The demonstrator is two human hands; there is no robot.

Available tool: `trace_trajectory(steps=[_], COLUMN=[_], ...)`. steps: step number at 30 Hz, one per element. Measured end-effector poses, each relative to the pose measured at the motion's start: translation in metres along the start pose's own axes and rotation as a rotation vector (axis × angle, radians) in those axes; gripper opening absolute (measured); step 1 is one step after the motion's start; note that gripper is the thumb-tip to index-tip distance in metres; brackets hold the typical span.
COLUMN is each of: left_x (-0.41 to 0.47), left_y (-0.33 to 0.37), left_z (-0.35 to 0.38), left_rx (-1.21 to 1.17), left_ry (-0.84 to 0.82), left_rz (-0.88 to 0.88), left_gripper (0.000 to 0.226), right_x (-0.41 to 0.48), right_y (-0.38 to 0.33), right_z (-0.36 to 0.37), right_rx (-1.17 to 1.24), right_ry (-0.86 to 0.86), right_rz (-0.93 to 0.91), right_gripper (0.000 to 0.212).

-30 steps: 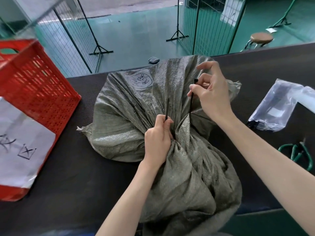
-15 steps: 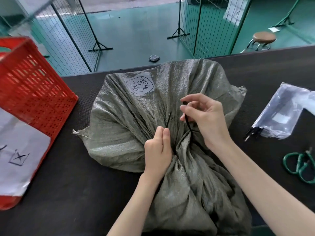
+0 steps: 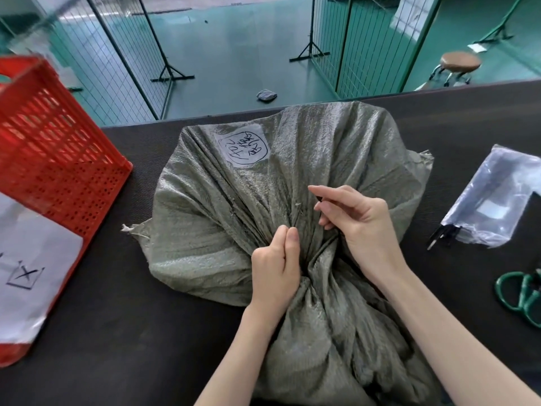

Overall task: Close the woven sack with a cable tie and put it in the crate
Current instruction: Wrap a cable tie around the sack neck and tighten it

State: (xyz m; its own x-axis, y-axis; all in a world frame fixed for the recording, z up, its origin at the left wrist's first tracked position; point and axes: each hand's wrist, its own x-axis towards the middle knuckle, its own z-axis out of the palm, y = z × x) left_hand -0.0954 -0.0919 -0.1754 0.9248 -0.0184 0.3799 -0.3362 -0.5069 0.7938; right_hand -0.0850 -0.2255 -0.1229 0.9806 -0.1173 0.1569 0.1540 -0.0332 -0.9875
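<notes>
A grey-green woven sack [image 3: 205, 230] lies on the dark table, its neck gathered at the middle and its loose mouth fanned out beyond, with a hand-marked white label. My left hand [image 3: 276, 268] pinches the gathered neck and one end of the black cable tie. My right hand [image 3: 357, 224] holds the tie's other end [image 3: 319, 200] just right of the neck; most of the tie is hidden under my fingers and the folds. The red slotted crate [image 3: 55, 159] stands at the left of the table.
A clear plastic bag [image 3: 497, 197] with spare black cable ties poking out lies at the right. Green-handled scissors [image 3: 521, 297] rest near the right edge. White paper hangs on the crate's front. Beyond the table are wire fence panels and a stool.
My right hand has come down from above the sack's mouth to beside the neck, bringing the tie's end with it. My left hand has stayed on the neck.
</notes>
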Motion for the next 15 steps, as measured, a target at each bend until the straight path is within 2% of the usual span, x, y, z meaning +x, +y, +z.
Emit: trace_trajectory(steps=[2,7,15], left_x=[0.0004,0.002,0.003], left_y=[-0.001,-0.002,-0.0009], left_z=[-0.0002,-0.0016,-0.0015], left_rx=[-0.001,-0.008,0.017], left_ry=[-0.005,-0.029,-0.033], left_rz=[0.004,0.01,0.04], left_gripper=[0.031,0.03,0.03], right_x=[-0.0011,-0.0012,-0.0021], right_y=[0.0006,0.0032,0.0029], right_z=[0.0011,0.0007,0.0017], right_rx=[0.065,0.115,0.094], right_ry=[0.017,0.046,0.036], right_rz=[0.028,0.052,0.042], right_gripper=[0.032,0.018,0.021])
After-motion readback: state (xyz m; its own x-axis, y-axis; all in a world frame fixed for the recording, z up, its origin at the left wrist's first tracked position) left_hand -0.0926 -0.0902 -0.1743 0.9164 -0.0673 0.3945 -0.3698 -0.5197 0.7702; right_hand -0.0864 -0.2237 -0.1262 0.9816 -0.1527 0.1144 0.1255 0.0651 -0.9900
